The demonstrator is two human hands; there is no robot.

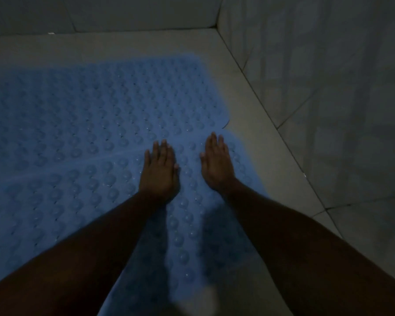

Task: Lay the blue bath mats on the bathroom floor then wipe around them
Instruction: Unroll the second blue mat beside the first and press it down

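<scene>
Two blue rubber bath mats with round suction bumps lie on the pale tiled floor in dim light. The far mat (pixel 105 99) reaches toward the back wall. The near mat (pixel 62 190) overlaps its front edge and runs down to the frame's bottom. My left hand (pixel 160 169) rests flat, palm down, on the near mat close to the seam. My right hand (pixel 217 163) lies flat beside it near the mat's right edge. Both hands hold nothing, fingers stretched forward.
Bare floor tile (pixel 271 160) forms a narrow strip to the right of the mats. A tiled wall (pixel 340 87) rises on the right and another wall (pixel 123 12) at the back; they meet in a corner at the top right.
</scene>
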